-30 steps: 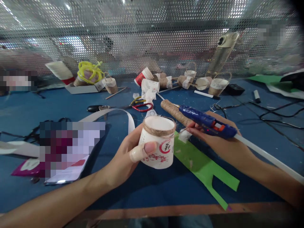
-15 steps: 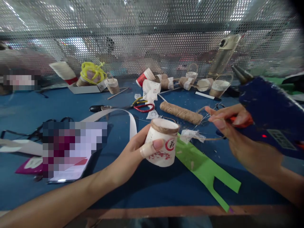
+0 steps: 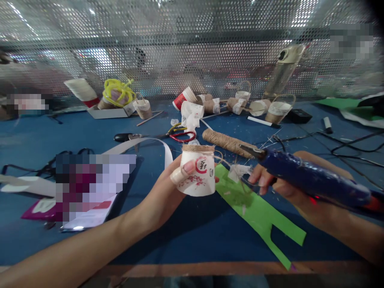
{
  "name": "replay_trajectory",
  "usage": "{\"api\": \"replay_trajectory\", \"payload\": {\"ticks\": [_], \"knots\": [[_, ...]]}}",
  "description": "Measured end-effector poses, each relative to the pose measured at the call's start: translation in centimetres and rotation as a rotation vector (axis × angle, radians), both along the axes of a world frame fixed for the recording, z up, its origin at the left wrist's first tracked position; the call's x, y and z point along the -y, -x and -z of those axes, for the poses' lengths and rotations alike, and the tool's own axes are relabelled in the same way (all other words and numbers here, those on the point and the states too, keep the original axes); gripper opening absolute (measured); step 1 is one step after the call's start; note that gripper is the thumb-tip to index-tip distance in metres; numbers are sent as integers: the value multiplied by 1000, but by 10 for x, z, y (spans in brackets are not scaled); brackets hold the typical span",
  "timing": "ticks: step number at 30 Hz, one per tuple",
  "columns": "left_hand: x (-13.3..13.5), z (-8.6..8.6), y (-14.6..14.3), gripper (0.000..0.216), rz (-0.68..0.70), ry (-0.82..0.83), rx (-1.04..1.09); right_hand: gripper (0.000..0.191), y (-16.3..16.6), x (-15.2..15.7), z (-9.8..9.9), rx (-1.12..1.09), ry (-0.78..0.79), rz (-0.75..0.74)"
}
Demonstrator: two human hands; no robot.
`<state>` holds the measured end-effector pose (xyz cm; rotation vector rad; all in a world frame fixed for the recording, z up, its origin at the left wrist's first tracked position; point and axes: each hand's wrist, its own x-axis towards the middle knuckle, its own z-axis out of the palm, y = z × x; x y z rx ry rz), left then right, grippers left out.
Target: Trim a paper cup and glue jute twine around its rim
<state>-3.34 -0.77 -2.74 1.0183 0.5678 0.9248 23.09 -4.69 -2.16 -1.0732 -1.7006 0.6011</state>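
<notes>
A white paper cup [image 3: 198, 172] with red and black print is gripped in my left hand [image 3: 175, 180], the thumb across its side. Twine [image 3: 199, 148] circles the cup's narrow-looking top end, and a loose strand trails off to the right. My right hand [image 3: 288, 188] is closed around a blue hot glue gun [image 3: 312, 176], its metal nozzle pointing left toward the cup but apart from it. A small red light glows on the gun. The right fingertips are close to the trailing twine; whether they pinch it is unclear.
A twine roll [image 3: 228, 143] lies behind the cup, with red-handled scissors [image 3: 183, 136] to its left. A green cut sheet [image 3: 255, 208] lies in front. Small twine-wrapped baskets [image 3: 276, 111] and a bottle [image 3: 283, 72] stand along the perforated screen. A black cord [image 3: 339, 150] runs at right.
The glue gun has swung down and left, its nozzle now pointing toward the cup. My left hand has moved the cup slightly left and up, turning it a little.
</notes>
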Motion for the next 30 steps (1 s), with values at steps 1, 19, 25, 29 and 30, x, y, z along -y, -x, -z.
{"api": "replay_trajectory", "payload": {"ticks": [1, 19, 25, 29, 30], "knots": [[0, 0, 0, 39, -11, -7, -19, 9, 1, 0, -1, 0, -5, 33], [3, 8, 6, 43, -125, -213, -226, 22, 6, -7, -13, 325, -180, -104], [2, 7, 5, 46, -160, -252, -281, 27, 9, -8, -7, 394, -181, -38], [2, 3, 3, 47, -192, -240, -335, 30, 7, -7, -5, 409, -146, 1], [2, 2, 2, 47, -197, -237, -343, 30, 7, -7, -4, 398, -133, 2]]}}
